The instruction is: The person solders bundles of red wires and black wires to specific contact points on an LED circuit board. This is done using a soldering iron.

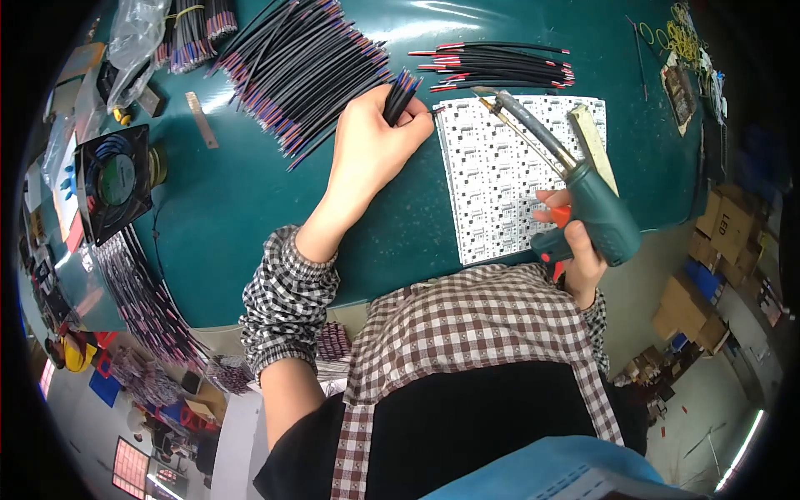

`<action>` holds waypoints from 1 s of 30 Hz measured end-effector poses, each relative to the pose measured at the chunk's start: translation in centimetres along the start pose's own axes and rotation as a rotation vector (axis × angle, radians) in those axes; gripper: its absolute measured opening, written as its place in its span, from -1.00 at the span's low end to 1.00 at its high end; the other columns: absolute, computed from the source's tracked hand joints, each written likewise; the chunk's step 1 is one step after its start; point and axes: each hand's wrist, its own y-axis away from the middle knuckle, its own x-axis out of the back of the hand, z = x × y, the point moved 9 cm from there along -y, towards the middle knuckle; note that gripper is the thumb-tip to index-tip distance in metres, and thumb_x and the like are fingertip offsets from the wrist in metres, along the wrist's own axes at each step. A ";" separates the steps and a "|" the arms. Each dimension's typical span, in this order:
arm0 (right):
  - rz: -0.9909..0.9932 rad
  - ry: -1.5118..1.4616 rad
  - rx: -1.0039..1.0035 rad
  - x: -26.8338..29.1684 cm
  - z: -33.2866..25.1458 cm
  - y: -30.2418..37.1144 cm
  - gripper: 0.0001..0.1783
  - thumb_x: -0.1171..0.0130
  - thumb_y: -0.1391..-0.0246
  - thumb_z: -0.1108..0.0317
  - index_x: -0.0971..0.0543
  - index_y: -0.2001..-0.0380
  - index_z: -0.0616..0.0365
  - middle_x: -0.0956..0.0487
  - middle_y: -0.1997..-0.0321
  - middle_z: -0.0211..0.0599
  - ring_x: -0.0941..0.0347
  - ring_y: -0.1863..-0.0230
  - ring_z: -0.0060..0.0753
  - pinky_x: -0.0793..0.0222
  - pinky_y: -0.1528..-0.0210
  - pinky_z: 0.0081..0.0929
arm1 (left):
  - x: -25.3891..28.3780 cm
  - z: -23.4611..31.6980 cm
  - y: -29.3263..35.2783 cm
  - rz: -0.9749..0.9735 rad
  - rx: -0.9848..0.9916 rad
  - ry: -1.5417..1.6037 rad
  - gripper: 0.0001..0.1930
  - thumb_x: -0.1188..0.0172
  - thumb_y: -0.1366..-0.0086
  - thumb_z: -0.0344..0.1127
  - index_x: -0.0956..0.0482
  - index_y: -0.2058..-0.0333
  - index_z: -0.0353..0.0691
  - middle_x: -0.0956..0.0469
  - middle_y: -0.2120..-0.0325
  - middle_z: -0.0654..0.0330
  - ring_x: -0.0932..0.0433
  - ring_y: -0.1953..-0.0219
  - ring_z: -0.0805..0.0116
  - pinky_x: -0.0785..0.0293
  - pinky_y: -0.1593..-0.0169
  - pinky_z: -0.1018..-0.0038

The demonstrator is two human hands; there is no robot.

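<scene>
My left hand (371, 142) is closed round a small bundle of short black cables (402, 98) with bluish and orange ends. It is just right of a broad pile of similar black cables (304, 71). My right hand (586, 258) grips the handle of a green soldering gun (604, 212), fingers at its red trigger. The gun's tip points up and left above a white circuit board sheet (492, 200) patterned with small black marks. A pale, narrow bar (593, 146) rests on the sheet's right side. Beyond the sheet lies a row of black cables with red and white ends (508, 67).
A black fan (117, 177) stands at the table's left, near a flat metal strip (202, 121). Many cables (150, 296) hang over the left edge. Yellow bands (685, 37) and a worn block (679, 93) lie far right. Cardboard boxes (727, 223) are stacked beyond the right edge.
</scene>
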 end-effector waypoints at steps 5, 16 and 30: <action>0.002 0.039 -0.040 -0.4 3.7 1.2 -0.39 -0.20 -0.11 0.11 -0.40 -0.05 0.40 -0.51 0.10 -0.07 -0.49 -0.01 0.03 -0.57 0.12 -0.25 | -0.2 -1.6 0.0 0.033 0.064 0.002 -0.84 -0.26 0.04 -0.34 -0.53 0.55 -0.33 -0.43 0.71 0.31 -0.36 0.64 0.56 -0.31 0.51 0.53; -0.049 0.060 -0.097 -0.5 6.2 -0.6 -0.53 -0.24 -0.06 0.31 -0.44 0.01 0.38 -0.55 0.12 -0.01 -0.53 0.06 -0.17 -0.55 0.11 -0.33 | -1.0 -2.3 -1.8 0.092 0.070 -0.087 -0.82 -0.28 0.12 -0.31 -0.54 0.56 -0.30 -0.47 0.70 0.30 -0.40 0.63 0.54 -0.35 0.48 0.53; -0.085 0.068 -0.023 -0.2 7.6 -3.0 -0.73 -0.28 0.00 0.59 -0.56 0.17 0.35 -0.62 0.26 -0.13 -0.58 0.21 -0.32 -0.53 0.12 -0.38 | -2.0 -2.9 -4.1 0.090 0.074 -0.136 -0.80 -0.28 0.11 -0.33 -0.53 0.54 -0.34 -0.50 0.68 0.24 -0.43 0.62 0.51 -0.38 0.46 0.52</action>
